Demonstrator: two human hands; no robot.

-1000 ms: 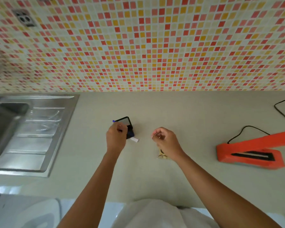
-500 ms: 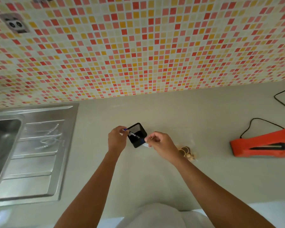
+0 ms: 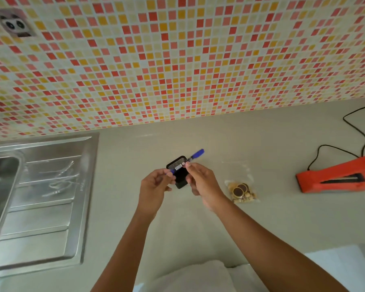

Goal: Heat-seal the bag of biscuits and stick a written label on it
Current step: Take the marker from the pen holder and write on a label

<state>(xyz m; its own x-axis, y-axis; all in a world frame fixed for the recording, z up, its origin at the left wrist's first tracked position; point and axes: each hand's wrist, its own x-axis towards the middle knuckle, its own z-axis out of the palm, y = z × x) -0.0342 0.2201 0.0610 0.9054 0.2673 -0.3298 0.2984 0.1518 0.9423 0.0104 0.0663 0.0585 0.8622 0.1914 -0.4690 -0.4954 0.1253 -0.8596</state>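
Note:
A blue pen (image 3: 196,154) is held level above the counter, its blue tip pointing up and right. My left hand (image 3: 154,186) grips its lower left end. My right hand (image 3: 200,182) pinches its pale middle. Just behind and under the pen stands a black mesh holder (image 3: 178,165), partly hidden by my fingers. The clear bag of biscuits (image 3: 241,191) lies flat on the counter to the right of my right wrist, untouched. An orange heat sealer (image 3: 335,178) rests further right with its jaw raised. I see no label.
A steel sink with a ribbed drainboard (image 3: 49,197) fills the left side. The sealer's black cord (image 3: 356,133) loops along the counter to the back right. A tiled wall with a socket (image 3: 14,24) rises behind the beige counter (image 3: 198,232).
My right hand left the bag and came over to the holder. The pen is out of the holder and is held by both hands. The bag lies uncovered.

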